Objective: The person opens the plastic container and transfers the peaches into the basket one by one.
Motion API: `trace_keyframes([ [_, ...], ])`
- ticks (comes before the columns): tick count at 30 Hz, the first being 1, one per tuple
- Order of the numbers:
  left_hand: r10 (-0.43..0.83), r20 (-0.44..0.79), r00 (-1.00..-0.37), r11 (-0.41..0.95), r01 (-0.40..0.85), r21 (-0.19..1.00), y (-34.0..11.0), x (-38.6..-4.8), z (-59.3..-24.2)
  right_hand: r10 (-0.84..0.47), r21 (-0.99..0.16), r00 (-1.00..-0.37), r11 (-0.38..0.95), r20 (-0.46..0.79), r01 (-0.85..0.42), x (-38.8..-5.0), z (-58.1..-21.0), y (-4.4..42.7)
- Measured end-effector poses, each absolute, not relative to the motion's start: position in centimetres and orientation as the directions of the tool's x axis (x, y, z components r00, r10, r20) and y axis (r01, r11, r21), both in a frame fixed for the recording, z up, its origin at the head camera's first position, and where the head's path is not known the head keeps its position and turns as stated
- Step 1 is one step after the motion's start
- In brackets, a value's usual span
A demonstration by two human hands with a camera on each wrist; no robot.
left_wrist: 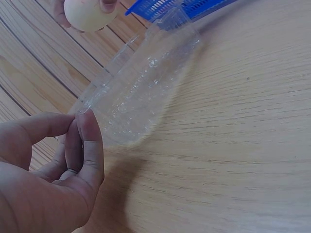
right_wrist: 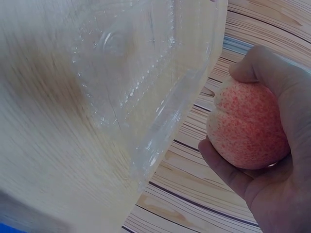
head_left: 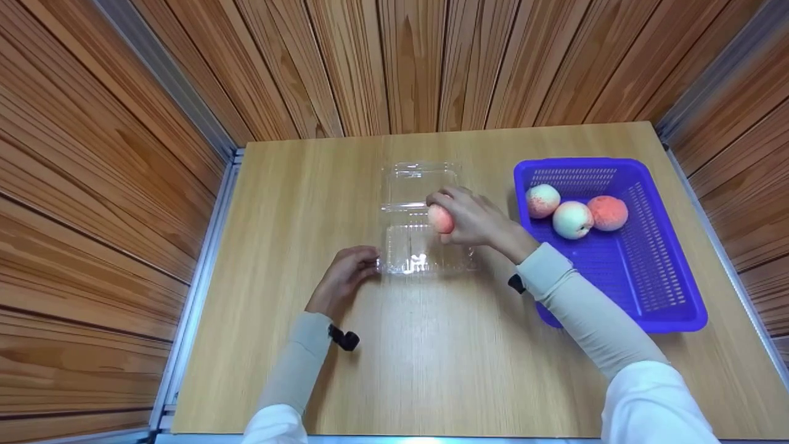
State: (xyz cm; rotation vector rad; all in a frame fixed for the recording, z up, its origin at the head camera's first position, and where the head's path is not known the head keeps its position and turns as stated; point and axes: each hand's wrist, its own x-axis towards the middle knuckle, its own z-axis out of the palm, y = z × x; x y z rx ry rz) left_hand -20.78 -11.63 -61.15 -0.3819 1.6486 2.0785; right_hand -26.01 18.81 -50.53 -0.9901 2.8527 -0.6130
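Observation:
A pink and pale peach [head_left: 440,219] is gripped by my right hand [head_left: 473,217], held above the clear plastic clamshell box [head_left: 404,246]. In the right wrist view, the thumb and fingers curl round the peach [right_wrist: 250,127], which shows red speckles and a crease. The box lies opened out on the table, its lid [head_left: 414,182] folded back on the far side. My left hand [head_left: 348,270] is at the near left corner of the box. Its thumb and fingertips pinch the rim in the left wrist view, where the box [left_wrist: 141,92] extends away from them.
At the right of the wooden table [head_left: 456,357] stands a purple plastic basket [head_left: 669,246]. Three peaches sit at its far end: a pale one [head_left: 542,201], a cream one [head_left: 572,221] and a red one [head_left: 608,213]. Wood-panelled walls [head_left: 407,68] enclose the table's back and sides.

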Motion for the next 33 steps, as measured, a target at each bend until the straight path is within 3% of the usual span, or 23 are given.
trace_keyframes([
  [33, 0.168, -0.458, -0.873, -0.227, -0.486, 0.844, -11.5, -20.6, -61.1, -0.588, -0.378, -0.797, 0.713, 0.139, -0.591, -25.7, -50.0, 21.1],
])
